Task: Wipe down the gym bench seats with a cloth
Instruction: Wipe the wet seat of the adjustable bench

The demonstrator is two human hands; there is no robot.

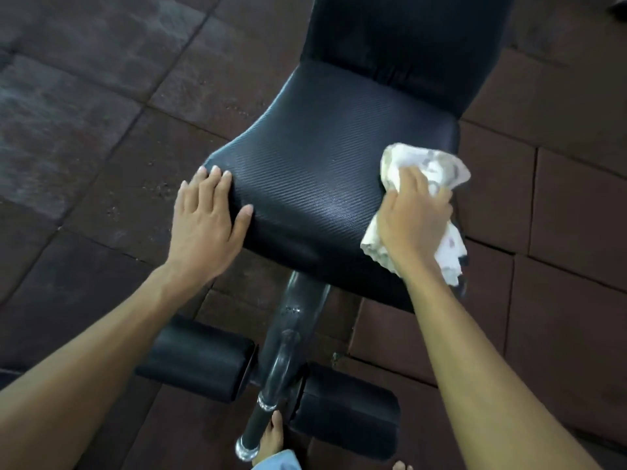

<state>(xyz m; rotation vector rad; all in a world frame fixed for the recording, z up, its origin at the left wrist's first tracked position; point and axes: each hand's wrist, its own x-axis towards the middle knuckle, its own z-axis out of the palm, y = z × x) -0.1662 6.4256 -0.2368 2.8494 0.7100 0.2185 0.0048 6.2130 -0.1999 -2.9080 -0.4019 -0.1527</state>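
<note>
A black padded bench seat with a ribbed, shiny surface fills the middle of the head view, and its back pad rises behind it. My left hand lies flat with straight fingers on the seat's near left corner. My right hand grips a crumpled off-white cloth and presses it against the seat's right edge. Part of the cloth hangs below my wrist over the seat's side.
A metal post runs down from under the seat between two black foam rollers. My bare foot stands beside the post's lower end. Brown rubber floor tiles surround the bench.
</note>
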